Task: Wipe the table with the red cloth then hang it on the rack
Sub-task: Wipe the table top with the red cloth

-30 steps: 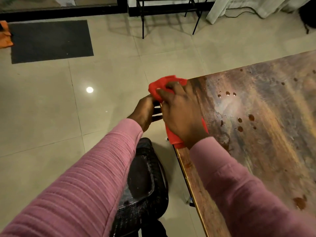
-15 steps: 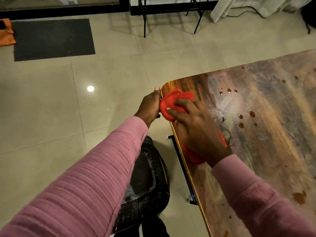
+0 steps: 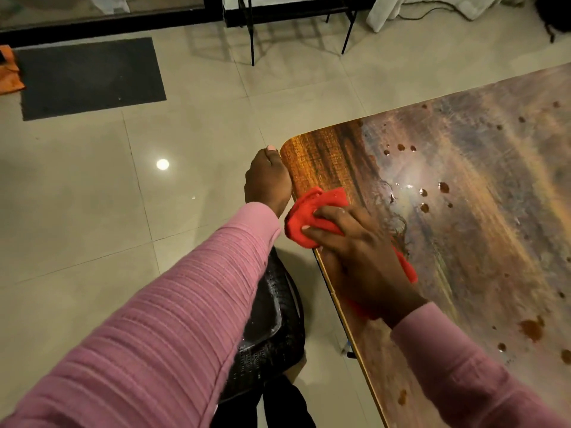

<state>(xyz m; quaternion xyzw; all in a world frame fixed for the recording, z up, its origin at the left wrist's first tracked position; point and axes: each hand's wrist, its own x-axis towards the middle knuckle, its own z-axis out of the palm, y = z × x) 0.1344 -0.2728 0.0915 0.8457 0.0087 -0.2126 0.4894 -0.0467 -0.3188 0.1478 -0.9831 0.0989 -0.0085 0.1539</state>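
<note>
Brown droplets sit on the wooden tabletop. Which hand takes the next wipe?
Right. The right hand presses the crumpled red cloth flat on the wooden table, with the brown droplets just beyond it. The left hand rests against the table's edge near the corner, off the cloth.

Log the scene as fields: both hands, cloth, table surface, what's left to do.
right hand: presses the red cloth onto the table at its edge
left hand: against the table's edge by the rounded corner, fingers hidden
red cloth: bunched, partly overhanging the edge
brown drops: unwiped, further in on the table
hanging: not yet done; a black metal frame stands by the far wall
</note>
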